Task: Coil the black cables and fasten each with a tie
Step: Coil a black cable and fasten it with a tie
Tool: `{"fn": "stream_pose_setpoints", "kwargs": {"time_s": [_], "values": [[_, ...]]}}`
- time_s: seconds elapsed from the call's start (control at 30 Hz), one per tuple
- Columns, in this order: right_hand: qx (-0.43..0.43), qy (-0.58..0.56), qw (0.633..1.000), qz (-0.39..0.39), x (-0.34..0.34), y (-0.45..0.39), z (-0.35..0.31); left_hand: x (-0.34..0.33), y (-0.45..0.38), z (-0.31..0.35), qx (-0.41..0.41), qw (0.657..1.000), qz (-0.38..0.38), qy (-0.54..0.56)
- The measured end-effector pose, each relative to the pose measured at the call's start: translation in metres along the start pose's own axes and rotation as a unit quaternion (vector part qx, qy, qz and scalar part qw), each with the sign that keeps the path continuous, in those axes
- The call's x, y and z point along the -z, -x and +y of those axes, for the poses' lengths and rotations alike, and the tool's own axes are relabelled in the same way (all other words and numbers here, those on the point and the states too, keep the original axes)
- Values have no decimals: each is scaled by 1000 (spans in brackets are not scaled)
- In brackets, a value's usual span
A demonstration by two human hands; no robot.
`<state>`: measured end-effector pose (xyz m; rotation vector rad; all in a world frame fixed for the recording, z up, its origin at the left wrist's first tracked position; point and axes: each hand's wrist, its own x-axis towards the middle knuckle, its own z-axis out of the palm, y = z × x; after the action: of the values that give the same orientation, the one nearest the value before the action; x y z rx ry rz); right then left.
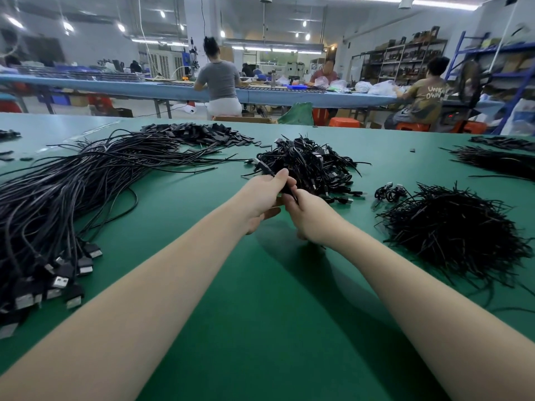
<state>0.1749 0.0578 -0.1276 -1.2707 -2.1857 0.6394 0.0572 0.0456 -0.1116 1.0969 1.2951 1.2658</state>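
Both my hands meet over the middle of the green table (260,299). My left hand (265,196) grips a coiled black cable (285,189), thumb over its top, with its plug end sticking out to the upper left. My right hand (309,217) pinches the same coil from the right; whether a tie sits between its fingers is hidden. Just behind the hands lies a heap of coiled, tied cables (309,166). A big sheaf of loose black cables (66,198) with USB plugs lies at the left. A mound of black ties (451,230) sits at the right.
A small coiled cable (389,193) lies beside the tie mound. Black flat parts (199,134) are piled at the back, more cable bundles (498,162) at the far right. Beyond the table edge, people sit at a long blue bench.
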Motion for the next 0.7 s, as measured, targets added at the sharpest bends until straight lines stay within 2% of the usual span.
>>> {"fn": "stream_pose_setpoints", "kwargs": {"time_s": [0.1,0.2,0.27,0.43,0.57,0.7], "values": [[-30,-181,979,-90,5,3,-2,3,-3,-2,-24,999,1,-36],[-51,-269,951,-141,9,5,-2,7,-4,-3,-33,998,-7,-45],[-55,-281,947,-147,10,6,-3,9,-3,-3,-30,998,-12,-50],[-6,-112,991,-77,4,4,-1,8,-2,-6,-21,998,-9,-57],[34,73,997,-12,-1,2,2,5,-1,-8,-4,1000,-10,-20],[-9,75,997,28,-3,0,9,6,1,-9,29,998,-51,35]]}}
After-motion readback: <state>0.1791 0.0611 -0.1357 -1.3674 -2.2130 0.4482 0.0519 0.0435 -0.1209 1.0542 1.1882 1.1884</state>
